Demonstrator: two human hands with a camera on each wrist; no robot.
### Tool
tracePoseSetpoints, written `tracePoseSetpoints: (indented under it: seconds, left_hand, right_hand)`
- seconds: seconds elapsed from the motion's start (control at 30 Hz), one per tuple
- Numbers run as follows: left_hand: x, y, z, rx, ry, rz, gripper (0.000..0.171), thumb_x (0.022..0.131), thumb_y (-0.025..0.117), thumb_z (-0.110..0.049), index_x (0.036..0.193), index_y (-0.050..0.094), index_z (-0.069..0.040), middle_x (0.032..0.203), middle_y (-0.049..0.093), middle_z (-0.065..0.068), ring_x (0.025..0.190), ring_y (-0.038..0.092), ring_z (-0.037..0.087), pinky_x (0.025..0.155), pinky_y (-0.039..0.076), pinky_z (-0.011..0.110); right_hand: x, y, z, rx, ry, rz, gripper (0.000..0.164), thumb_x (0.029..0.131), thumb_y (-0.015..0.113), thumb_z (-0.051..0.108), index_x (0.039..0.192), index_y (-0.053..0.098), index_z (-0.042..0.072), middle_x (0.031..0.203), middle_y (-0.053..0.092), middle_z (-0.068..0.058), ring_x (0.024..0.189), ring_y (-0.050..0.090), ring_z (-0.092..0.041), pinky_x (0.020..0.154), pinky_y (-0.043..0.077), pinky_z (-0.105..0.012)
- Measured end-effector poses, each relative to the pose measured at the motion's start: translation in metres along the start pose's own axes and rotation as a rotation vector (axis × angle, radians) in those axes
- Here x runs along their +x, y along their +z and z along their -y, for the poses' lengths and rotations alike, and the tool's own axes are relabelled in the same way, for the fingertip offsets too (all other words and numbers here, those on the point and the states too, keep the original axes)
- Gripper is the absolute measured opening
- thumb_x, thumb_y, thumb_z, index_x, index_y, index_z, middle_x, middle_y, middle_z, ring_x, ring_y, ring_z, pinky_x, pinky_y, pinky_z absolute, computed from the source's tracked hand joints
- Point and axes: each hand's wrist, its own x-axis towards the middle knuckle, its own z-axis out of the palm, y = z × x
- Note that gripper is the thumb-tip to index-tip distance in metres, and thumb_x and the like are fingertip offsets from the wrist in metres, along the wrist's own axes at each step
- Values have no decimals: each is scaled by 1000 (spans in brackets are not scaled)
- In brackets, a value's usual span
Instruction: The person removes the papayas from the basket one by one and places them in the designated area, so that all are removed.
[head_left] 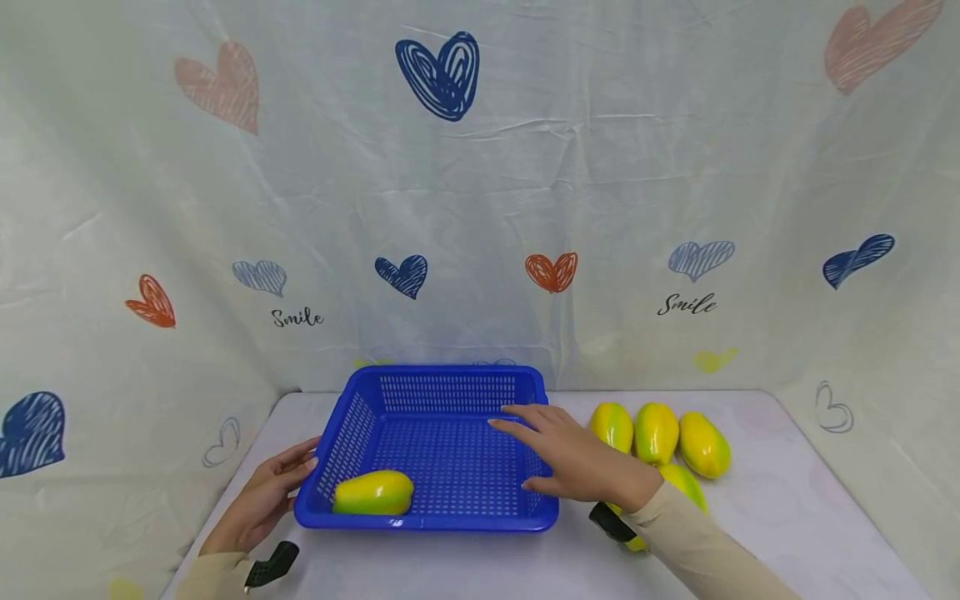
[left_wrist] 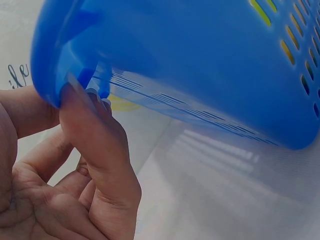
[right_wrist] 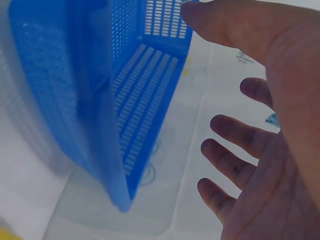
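Observation:
A blue plastic basket (head_left: 427,522) with slotted walls sits on the table. Its left rim is held by my left hand (head_left: 264,498); in the left wrist view the thumb (left_wrist: 97,135) and fingers pinch the basket edge. Inside, at the front left corner, lies one glossy yellow-green fruit (head_left: 373,493), oval like a mango. My right hand (head_left: 570,454) hovers over the basket's right side, fingers spread and nothing in them. The right wrist view shows its fingers (right_wrist: 240,135) apart beside the basket wall (right_wrist: 85,100).
Several more yellow-green fruits (head_left: 656,433) lie grouped on the white table (head_left: 787,500) to the right of the basket, some partly hidden behind my right forearm. A white curtain (head_left: 480,192) printed with hearts hangs behind the table and along both sides.

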Motion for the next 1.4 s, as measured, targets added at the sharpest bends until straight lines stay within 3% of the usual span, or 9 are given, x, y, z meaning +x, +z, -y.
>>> tracePoseSetpoints:
  seconds: [0.23,0.53,0.8,1.0,1.4]
  left_hand:
    - [0,-1,1,-13,-1,-4,65,112,54,-21,166,25,0,132,64,3,100,67,12,85,60,30]
    - [0,0,0,-2,-8,-19,64,112,55,-21,166,26,0,141,59,15,101,66,13,86,60,30]
    - [2,2,0,-1,4,-16,64,112,54,-21,166,26,0,154,45,28,102,67,13,87,60,30]
    - [1,3,0,4,2,-29,62,112,54,-20,165,28,0,147,52,23,101,66,14,85,60,30]
    - [1,4,3,5,14,-31,60,113,51,-20,165,29,1,157,42,32,102,67,15,86,60,32]
  right_hand:
    - [29,9,6,-41,-61,41,80,94,83,30,162,42,16,164,41,-15,149,43,-34,121,38,-56]
    - [68,25,15,-99,-77,146,80,94,83,32,163,42,22,168,38,-9,153,39,-29,125,34,-50]
    - [99,41,30,-220,-161,207,83,95,82,35,165,38,28,170,35,-3,151,42,-25,124,37,-46]
    - [118,53,44,-251,-224,238,86,93,83,36,165,37,29,169,37,0,151,44,-24,122,39,-44]
    - [146,74,61,-330,-313,285,95,91,85,39,167,28,39,172,30,10,151,41,-15,124,37,-38]
